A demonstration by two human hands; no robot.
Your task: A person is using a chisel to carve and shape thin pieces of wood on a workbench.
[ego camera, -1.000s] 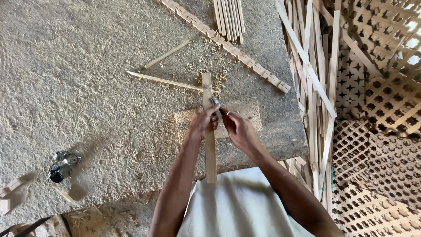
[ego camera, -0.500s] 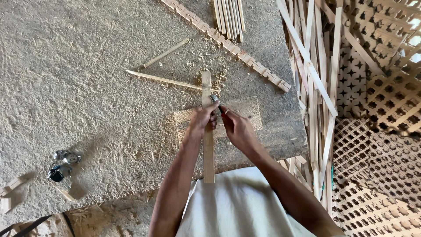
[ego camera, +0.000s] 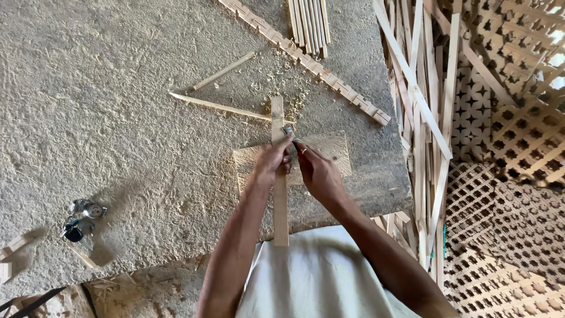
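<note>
A long flat wooden slat [ego camera: 280, 200] lies lengthwise on a small board [ego camera: 332, 154] in the middle of the rough stone slab [ego camera: 106, 129]. My left hand [ego camera: 272, 160] is clamped around the slat near its middle. My right hand [ego camera: 316, 172] sits just to the right of it and grips a small metal blade tool [ego camera: 289, 132], whose tip touches the slat's right edge. Wood shavings lie around the slat's far end.
A thin pointed stick [ego camera: 220, 107] and a shorter stick [ego camera: 223, 71] lie beyond the slat. A notched strip [ego camera: 306, 62] and a bundle of slats [ego camera: 309, 23] sit farther back. Loose slats [ego camera: 421, 118] and lattice panels [ego camera: 506, 194] fill the right. Small metal objects [ego camera: 82, 218] rest at left.
Both hands stay on the slat; the slat and hands have shifted only slightly, with the blade still at the slat's edge.
</note>
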